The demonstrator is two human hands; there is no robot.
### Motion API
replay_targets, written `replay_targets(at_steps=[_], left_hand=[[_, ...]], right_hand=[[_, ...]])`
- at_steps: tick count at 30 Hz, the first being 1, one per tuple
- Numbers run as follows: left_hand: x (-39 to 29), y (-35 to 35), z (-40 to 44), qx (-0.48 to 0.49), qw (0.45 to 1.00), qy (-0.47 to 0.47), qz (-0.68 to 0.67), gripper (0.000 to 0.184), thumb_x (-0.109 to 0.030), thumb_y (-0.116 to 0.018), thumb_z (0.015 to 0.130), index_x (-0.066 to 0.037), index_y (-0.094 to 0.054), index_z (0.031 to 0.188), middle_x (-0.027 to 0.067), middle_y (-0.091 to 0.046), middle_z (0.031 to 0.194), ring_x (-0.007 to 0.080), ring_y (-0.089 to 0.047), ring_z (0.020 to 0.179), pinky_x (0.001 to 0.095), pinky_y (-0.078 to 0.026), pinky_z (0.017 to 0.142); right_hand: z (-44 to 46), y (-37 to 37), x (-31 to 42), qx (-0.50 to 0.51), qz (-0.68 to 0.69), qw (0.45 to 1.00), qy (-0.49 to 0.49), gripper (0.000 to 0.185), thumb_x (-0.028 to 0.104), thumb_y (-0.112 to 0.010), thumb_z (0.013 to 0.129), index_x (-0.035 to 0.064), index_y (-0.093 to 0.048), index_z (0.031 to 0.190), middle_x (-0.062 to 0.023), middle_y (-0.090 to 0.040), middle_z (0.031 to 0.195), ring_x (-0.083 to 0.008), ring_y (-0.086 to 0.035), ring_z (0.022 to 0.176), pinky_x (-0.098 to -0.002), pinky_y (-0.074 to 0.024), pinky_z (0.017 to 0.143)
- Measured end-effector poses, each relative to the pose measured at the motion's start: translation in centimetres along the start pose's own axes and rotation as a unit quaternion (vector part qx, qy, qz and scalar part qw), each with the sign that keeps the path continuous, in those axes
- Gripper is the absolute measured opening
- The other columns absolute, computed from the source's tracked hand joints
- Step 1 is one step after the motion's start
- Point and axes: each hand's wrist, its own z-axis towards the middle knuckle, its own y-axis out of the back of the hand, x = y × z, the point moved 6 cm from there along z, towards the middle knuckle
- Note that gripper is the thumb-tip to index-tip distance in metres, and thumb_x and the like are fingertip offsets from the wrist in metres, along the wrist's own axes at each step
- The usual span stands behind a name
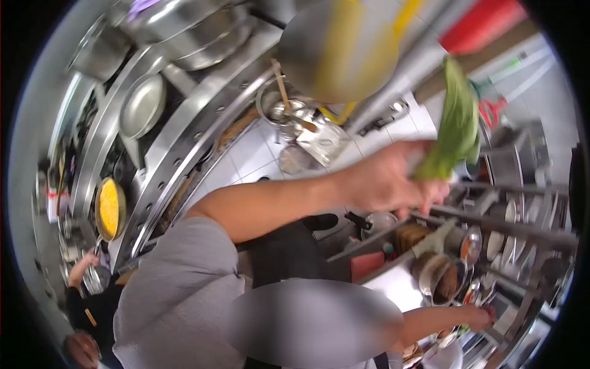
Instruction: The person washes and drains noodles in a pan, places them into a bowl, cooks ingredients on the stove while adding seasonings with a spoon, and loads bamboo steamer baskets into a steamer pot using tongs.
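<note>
My left hand (399,181) is raised and closed around the base of a leafy green vegetable (455,123). The light green leaf stands up from my fingers, blurred by motion, and its exact kind is unclear. Lower down at the right, my right hand (480,317) reaches over the cluttered work counter, near small containers; its fingers are too small and smeared to read. Between my arms, a pot (433,277) with brown contents stands on the counter side.
At the left, a stove (157,147) carries an empty-looking frying pan (143,106), large steel pots (190,34) and a pan of yellow food (109,209). Another person's hand (86,261) is at that pan's handle. A pot with a wooden spoon (283,92) stands ahead.
</note>
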Motion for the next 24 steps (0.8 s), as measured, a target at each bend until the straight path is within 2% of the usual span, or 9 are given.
replay_targets(at_steps=[3, 4, 5, 9, 11, 14, 17, 19, 24], left_hand=[[-13.1, 13.3, -10.4, -0.347, 0.881, -0.203, 0.251, 0.028, -0.013, -0.067, 0.092, -0.005, -0.059, 0.117, 0.0088, -0.068, 0.103, 0.0178, -0.069, 0.081, 0.0288, -0.055, 0.064], [-16.3, 17.5, -15.0, -0.459, 0.795, -0.191, 0.348, 0.040, -0.031, -0.074, 0.087, -0.005, -0.061, 0.115, 0.0115, -0.067, 0.088, 0.0194, -0.066, 0.084, 0.0366, -0.052, 0.079], [-19.2, 22.4, -19.7, -0.540, 0.660, -0.223, 0.472, 0.039, -0.034, -0.069, 0.087, -0.004, -0.061, 0.111, 0.0182, -0.069, 0.089, 0.0301, -0.067, 0.091, 0.0418, -0.051, 0.084], [-22.1, 42.5, -39.9, -0.717, 0.407, 0.132, 0.551, 0.048, -0.032, -0.060, 0.087, 0.003, -0.058, 0.119, 0.0249, -0.062, 0.122, 0.0416, -0.059, 0.114, 0.0448, -0.047, 0.096], [-17.4, 55.1, -48.4, -0.666, 0.411, 0.320, 0.534, 0.050, -0.026, -0.058, 0.085, 0.005, -0.056, 0.125, 0.0248, -0.057, 0.130, 0.0408, -0.054, 0.122, 0.0457, -0.044, 0.102], [-15.4, 57.8, -51.5, -0.620, 0.397, 0.424, 0.528, 0.048, -0.020, -0.055, 0.084, 0.002, -0.057, 0.126, 0.0248, -0.057, 0.131, 0.0396, -0.052, 0.125, 0.0462, -0.043, 0.104], [-15.5, 60.2, -54.3, -0.629, 0.346, 0.357, 0.598, 0.052, -0.037, -0.063, 0.084, 0.004, -0.061, 0.117, 0.0278, -0.064, 0.115, 0.0380, -0.061, 0.113, 0.0446, -0.048, 0.098], [-20.0, 54.7, -54.1, -0.723, 0.331, 0.154, 0.586, 0.045, -0.036, -0.065, 0.085, -0.001, -0.065, 0.113, 0.0257, -0.065, 0.115, 0.0369, -0.061, 0.113, 0.0446, -0.048, 0.097], [-24.7, 37.4, -56.6, -0.844, 0.286, 0.009, 0.454, 0.038, -0.036, -0.065, 0.088, -0.003, -0.070, 0.107, 0.0158, -0.072, 0.096, 0.0272, -0.070, 0.090, 0.0365, -0.052, 0.082]], right_hand=[[-16.8, -0.8, 6.5, 0.150, 0.044, 0.987, -0.023, 0.027, 0.014, -0.053, 0.089, -0.0069, -0.069, 0.091, -0.0150, -0.067, 0.084, -0.0243, -0.064, 0.069, -0.0323, -0.0542, 0.063], [-23.6, -1.1, 9.9, 0.269, -0.010, 0.962, 0.044, 0.023, 0.012, -0.054, 0.089, -0.0068, -0.068, 0.093, -0.0140, -0.067, 0.087, -0.0238, -0.064, 0.072, -0.0308, -0.0536, 0.064], [-30.4, -1.5, 11.9, 0.313, 0.078, 0.944, -0.072, 0.018, 0.008, -0.055, 0.090, -0.0054, -0.067, 0.095, -0.0129, -0.067, 0.091, -0.0218, -0.063, 0.076, -0.0304, -0.0529, 0.067], [-53.8, 0.4, 23.0, 0.711, 0.088, 0.678, -0.165, 0.022, 0.007, -0.056, 0.097, -0.0039, -0.065, 0.113, -0.0065, -0.066, 0.091, -0.0141, -0.061, 0.080, -0.0273, -0.0509, 0.079], [-61.4, 2.3, 27.2, 0.803, 0.121, 0.563, -0.152, 0.019, 0.005, -0.056, 0.097, -0.0049, -0.065, 0.110, -0.0075, -0.066, 0.094, -0.0129, -0.061, 0.086, -0.0247, -0.0481, 0.082], [-67.9, 3.4, 35.3, 0.877, 0.188, 0.439, 0.043, 0.016, 0.001, -0.058, 0.094, -0.0017, -0.066, 0.108, -0.0124, -0.068, 0.097, -0.0216, -0.064, 0.092, -0.0319, -0.0492, 0.083], [-70.7, 2.7, 40.5, 0.876, 0.242, 0.404, 0.101, 0.016, 0.000, -0.059, 0.092, -0.0004, -0.066, 0.106, -0.0145, -0.067, 0.098, -0.0271, -0.064, 0.091, -0.0341, -0.0499, 0.082], [-71.2, 2.2, 42.7, 0.861, 0.274, 0.402, 0.147, 0.016, -0.001, -0.058, 0.091, 0.0005, -0.067, 0.104, -0.0151, -0.067, 0.098, -0.0290, -0.064, 0.090, -0.0359, -0.0504, 0.079], [-72.0, 1.4, 43.1, 0.869, 0.292, 0.375, 0.135, 0.015, 0.000, -0.058, 0.094, -0.0017, -0.068, 0.105, -0.0133, -0.067, 0.090, -0.0210, -0.064, 0.082, -0.0300, -0.0495, 0.077]])
